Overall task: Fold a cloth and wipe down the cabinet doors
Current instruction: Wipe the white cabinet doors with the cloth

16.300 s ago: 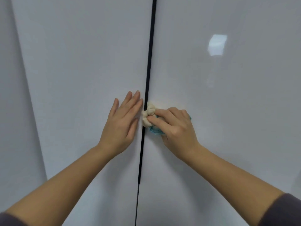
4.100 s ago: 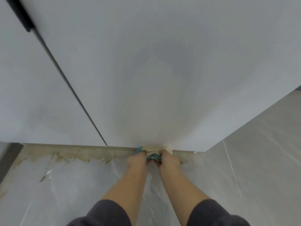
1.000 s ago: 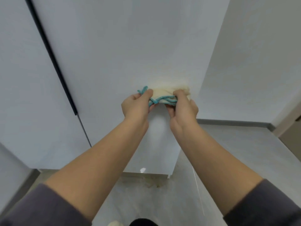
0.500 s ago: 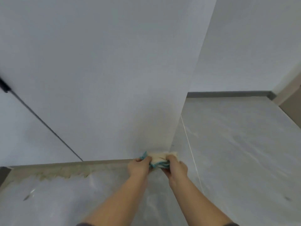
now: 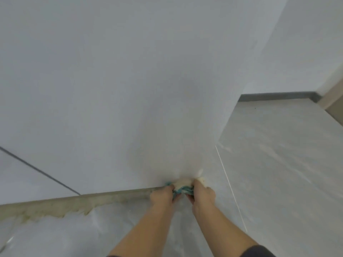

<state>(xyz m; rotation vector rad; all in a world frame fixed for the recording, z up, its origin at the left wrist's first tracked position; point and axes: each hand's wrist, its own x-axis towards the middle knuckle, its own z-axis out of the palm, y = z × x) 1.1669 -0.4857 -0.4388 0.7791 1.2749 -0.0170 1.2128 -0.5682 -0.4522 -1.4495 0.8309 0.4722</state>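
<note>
A cream cloth with teal edging (image 5: 182, 184) is bunched against the bottom edge of the white right cabinet door (image 5: 141, 86), close to its right corner. My left hand (image 5: 161, 196) grips the cloth's left end and my right hand (image 5: 202, 195) grips its right end, both with curled fingers. Much of the cloth is hidden behind my hands. At the far left a dark gap (image 5: 39, 170) separates this door from the left cabinet door (image 5: 20, 179).
A stained beige plinth (image 5: 74, 202) runs under the doors. Glossy grey floor tiles (image 5: 278, 173) spread to the right and below. A white wall with a dark grey skirting (image 5: 276, 95) stands at the back right.
Both hands have carried the cloth down the right door from about mid-height to its bottom edge. In the last half second they stayed at the bottom edge near the right corner.
</note>
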